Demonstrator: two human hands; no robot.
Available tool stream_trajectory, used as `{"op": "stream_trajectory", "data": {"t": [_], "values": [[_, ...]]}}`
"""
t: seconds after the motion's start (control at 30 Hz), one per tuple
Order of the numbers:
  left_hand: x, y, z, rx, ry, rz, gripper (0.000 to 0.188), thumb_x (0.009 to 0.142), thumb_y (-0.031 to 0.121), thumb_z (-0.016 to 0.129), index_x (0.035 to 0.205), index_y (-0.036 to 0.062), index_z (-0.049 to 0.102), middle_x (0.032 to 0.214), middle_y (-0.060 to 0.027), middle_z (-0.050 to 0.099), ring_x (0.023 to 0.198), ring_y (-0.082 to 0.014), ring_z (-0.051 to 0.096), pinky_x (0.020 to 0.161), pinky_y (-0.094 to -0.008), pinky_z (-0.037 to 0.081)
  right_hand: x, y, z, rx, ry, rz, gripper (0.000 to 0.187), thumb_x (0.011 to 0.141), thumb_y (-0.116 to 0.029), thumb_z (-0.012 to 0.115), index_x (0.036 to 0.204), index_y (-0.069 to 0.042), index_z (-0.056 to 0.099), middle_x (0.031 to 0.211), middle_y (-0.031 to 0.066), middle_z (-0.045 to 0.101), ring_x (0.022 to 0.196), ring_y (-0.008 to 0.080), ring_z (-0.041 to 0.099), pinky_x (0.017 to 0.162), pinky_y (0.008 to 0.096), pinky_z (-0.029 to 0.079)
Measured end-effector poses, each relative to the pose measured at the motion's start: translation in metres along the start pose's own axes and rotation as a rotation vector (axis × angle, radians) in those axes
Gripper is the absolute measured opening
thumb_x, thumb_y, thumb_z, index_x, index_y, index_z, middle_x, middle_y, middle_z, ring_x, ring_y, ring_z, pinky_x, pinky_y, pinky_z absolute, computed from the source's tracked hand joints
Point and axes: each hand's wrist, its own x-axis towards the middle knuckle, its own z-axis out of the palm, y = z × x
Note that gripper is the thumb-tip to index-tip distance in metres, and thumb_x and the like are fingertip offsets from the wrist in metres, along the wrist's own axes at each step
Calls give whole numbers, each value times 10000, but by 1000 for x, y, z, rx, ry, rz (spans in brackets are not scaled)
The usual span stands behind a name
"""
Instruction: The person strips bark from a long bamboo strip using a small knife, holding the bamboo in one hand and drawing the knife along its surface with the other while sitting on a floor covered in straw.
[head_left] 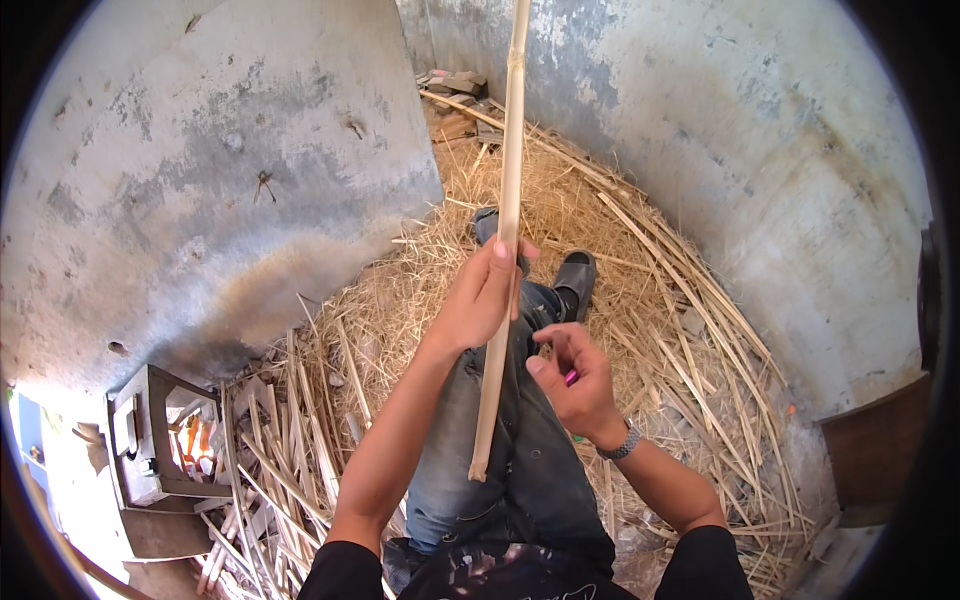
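A long split bamboo strip (511, 150) stands slanted in front of me, its lower end over my thighs and its upper end running out of the top of the view. My left hand (487, 285) is closed round its middle, thumb along the front face. To the right of the strip and apart from it, my right hand (580, 380) is raised with fingers curled in. A bit of something bright pink (571, 377) shows in that palm; most of it is hidden, so its kind cannot be told.
Shavings (560, 200) cover the floor round my feet. Long bamboo strips (690, 270) lie along the curved wall (760, 130) at right; more strips (290, 440) are heaped at left, beside a metal frame box (160, 435). Bricks (455, 82) lie in the far corner.
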Motion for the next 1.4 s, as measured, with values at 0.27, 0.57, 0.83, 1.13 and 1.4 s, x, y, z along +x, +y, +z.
{"op": "stream_trajectory", "data": {"t": [0.27,0.57,0.83,1.13,1.4], "values": [[-60,24,16,36,-130,118,848,1084,670,383,1617,12,342,711,-38,602,628,-162,652,585,-320,512,45,-33,-5,-63,25,-107,265,954,-160,821,1113,31,730,662,-98,444,614,-5,382,548,207,299],[-113,26,1,481,-132,19,851,996,350,741,1635,-19,318,637,-123,563,530,-218,596,535,-335,425,78,-22,-18,-86,167,-166,217,990,-184,785,945,29,779,635,-77,536,579,9,401,518,243,299],[-159,11,-27,706,-146,-106,652,1007,215,726,1583,78,454,626,-146,617,536,-267,649,555,-394,479,86,-3,-36,-227,203,-129,271,1040,-227,713,951,29,729,630,-49,539,583,31,425,524,271,326],[-182,1,-34,669,-46,-207,554,1081,200,597,1612,177,441,698,-211,648,609,-381,675,633,-475,530,64,14,-27,-649,13,-189,354,1115,-307,543,879,-43,559,630,210,578,564,426,581,531,485,436],[-174,-4,-35,564,-22,-236,580,1084,178,594,1637,232,427,630,-223,584,526,-356,628,584,-397,503,75,24,-24,-852,128,-282,344,1107,-310,551,862,-68,556,597,193,603,573,444,632,489,538,454]]}}
